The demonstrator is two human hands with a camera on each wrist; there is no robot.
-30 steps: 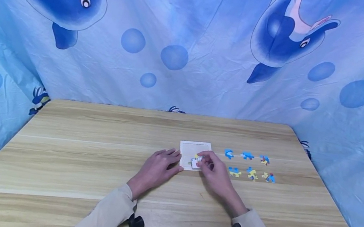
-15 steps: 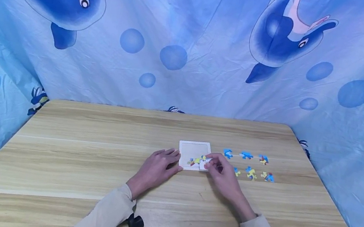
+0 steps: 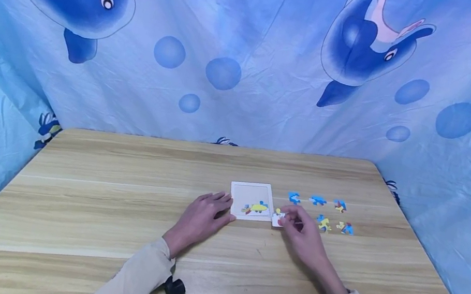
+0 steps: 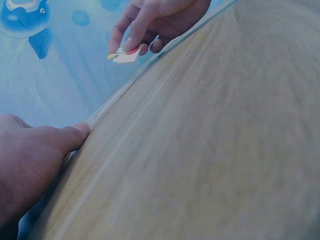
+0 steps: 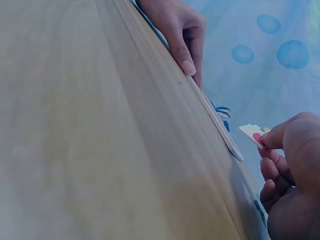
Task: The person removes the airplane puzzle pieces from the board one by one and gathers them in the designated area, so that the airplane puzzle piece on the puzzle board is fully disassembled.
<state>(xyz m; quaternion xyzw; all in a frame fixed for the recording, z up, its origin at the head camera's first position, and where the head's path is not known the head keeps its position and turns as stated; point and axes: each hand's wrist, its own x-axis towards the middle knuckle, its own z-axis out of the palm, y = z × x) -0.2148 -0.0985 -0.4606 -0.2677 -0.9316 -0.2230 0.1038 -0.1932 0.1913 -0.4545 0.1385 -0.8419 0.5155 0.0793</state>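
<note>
My right hand [image 3: 306, 235] pinches a white jigsaw piece [image 3: 277, 219] with red and yellow marks between thumb and fingertips, just off the right edge of a square puzzle tray [image 3: 251, 185]. In the right wrist view the piece [image 5: 252, 134] is tilted and raised off the table. My left hand [image 3: 203, 215] rests at the tray's left side, thumb at the near left corner and fingers along the edge. Within the tray, joined yellow, blue and red pieces [image 3: 259, 207] lie along the near side; the tray's bare bottom shows behind them.
To the right of the tray, loose jigsaw pieces lie in two rows: a back row with a blue piece [image 3: 317, 200] and a front row with a yellow and blue piece [image 3: 323, 223], partly behind my right hand. A blue dolphin-print curtain [image 3: 233, 26] encloses the wooden table [image 3: 118, 168].
My right hand has moved right with the white piece, from over the tray to beyond its right edge, uncovering the pieces inside. The left hand stays in place.
</note>
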